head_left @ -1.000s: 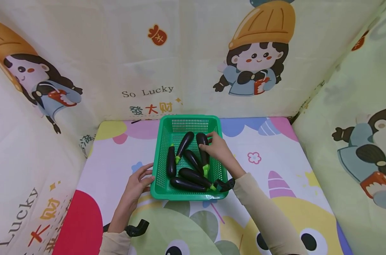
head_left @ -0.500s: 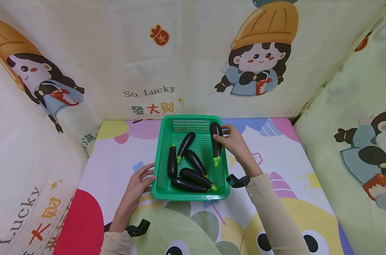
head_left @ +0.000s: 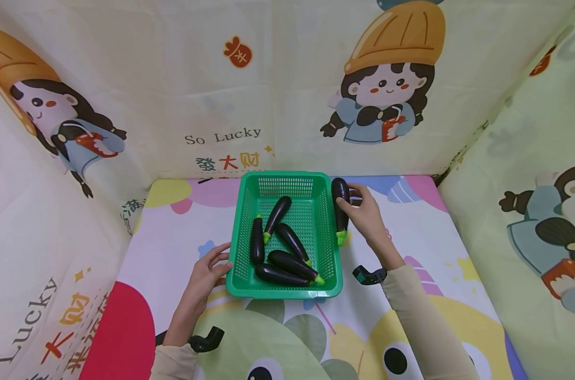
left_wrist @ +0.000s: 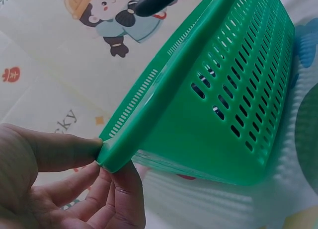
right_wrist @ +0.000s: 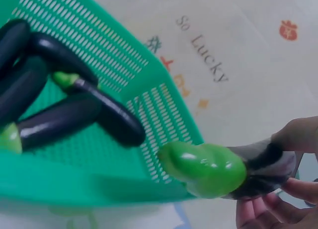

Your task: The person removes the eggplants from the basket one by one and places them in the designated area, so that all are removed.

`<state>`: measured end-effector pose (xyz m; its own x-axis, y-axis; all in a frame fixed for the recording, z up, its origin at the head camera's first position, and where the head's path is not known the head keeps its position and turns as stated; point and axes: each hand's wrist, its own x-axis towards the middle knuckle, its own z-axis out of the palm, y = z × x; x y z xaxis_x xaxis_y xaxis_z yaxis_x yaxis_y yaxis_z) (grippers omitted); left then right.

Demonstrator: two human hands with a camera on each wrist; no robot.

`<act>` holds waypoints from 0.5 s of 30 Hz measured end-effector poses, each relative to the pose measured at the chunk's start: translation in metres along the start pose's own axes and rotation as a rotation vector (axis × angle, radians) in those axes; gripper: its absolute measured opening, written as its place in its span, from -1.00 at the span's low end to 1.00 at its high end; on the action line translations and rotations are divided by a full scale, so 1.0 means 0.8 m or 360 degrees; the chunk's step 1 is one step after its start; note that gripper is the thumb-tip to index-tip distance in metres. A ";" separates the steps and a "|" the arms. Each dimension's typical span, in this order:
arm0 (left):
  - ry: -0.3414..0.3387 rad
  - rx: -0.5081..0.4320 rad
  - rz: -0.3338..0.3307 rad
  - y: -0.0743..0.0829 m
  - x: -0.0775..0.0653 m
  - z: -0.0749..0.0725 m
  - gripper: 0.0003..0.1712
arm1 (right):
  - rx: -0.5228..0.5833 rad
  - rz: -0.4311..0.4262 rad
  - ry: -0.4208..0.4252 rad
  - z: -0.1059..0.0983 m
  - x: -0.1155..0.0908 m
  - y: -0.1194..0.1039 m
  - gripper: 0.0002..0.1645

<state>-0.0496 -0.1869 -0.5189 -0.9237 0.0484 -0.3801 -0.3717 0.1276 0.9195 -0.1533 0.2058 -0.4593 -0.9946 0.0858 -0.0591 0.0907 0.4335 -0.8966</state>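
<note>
"Right of centre in my head view, what's the right hand point(head_left: 365, 214) doing?"

"Grasping an eggplant point(head_left: 341, 217) near its rounded end, between thumb and fingers, just beside the green basket point(head_left: 284, 293)'s right rim. I can't tell whether they touch."

"And the left hand point(head_left: 204, 272)?"

"Left of centre, pinching the basket's left rim; five more eggplants point(head_left: 257, 240) lie inside."

"How should I handle this?"

"I'd want a firm, even grip, as that glossy skin may slip, the basket braced, and the green cap point(head_left: 341, 238) clear of the rim."

"Which way does it point?"

"Cap toward the frame's bottom, rounded end toward the top; I see the long axis running nearly vertical in the frame, roughly along that right rim."
</note>
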 end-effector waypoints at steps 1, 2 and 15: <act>-0.0002 0.0000 -0.0002 0.000 0.000 0.000 -0.38 | -0.0006 -0.0010 0.0007 -0.002 0.000 0.004 -0.23; -0.0003 -0.0003 -0.0003 0.000 0.000 0.000 -0.38 | -0.0009 -0.0017 0.0016 -0.003 0.000 0.008 -0.24; 0.0009 0.0006 -0.0004 -0.001 -0.001 0.001 -0.39 | -0.0112 0.0062 0.0017 -0.023 0.001 0.050 -0.24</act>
<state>-0.0488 -0.1861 -0.5195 -0.9233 0.0423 -0.3817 -0.3736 0.1312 0.9183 -0.1493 0.2397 -0.4873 -0.9896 0.1131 -0.0885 0.1331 0.4914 -0.8607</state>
